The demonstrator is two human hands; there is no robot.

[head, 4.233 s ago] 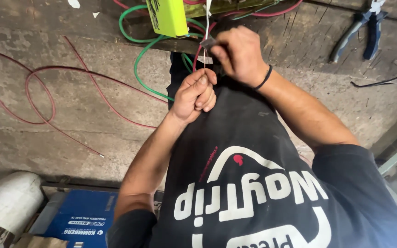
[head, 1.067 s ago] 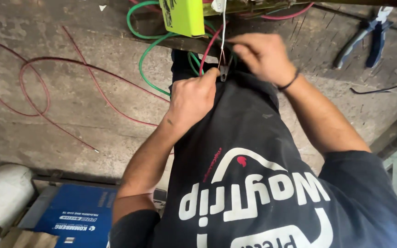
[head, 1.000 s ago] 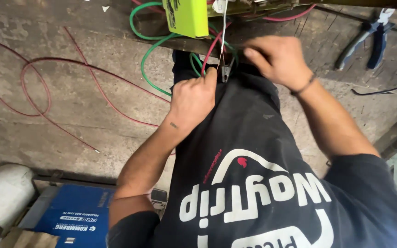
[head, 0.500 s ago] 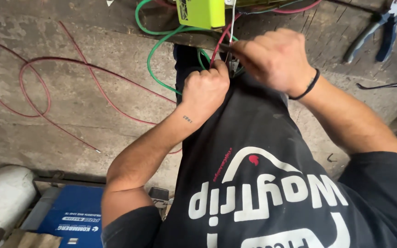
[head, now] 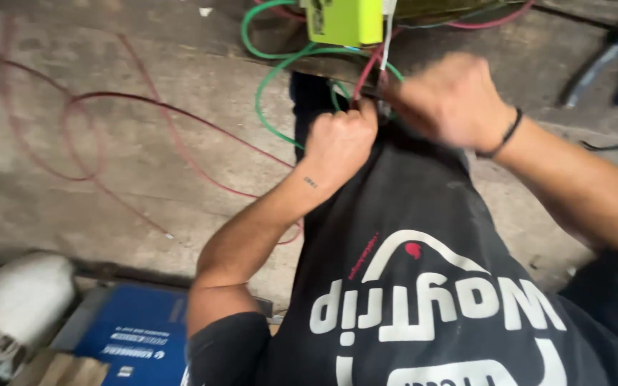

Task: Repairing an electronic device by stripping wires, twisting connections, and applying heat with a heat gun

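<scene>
Left hand fisted, pinching thin red insulated wire taut — blurred right hand closed beside it; grip unclear.

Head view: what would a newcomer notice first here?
At top centre, the left hand and the blurred right hand meet on a red wire below a yellow-green box. A green wire loops beside them, and thin red wire sprawls over the concrete floor at left.
</scene>
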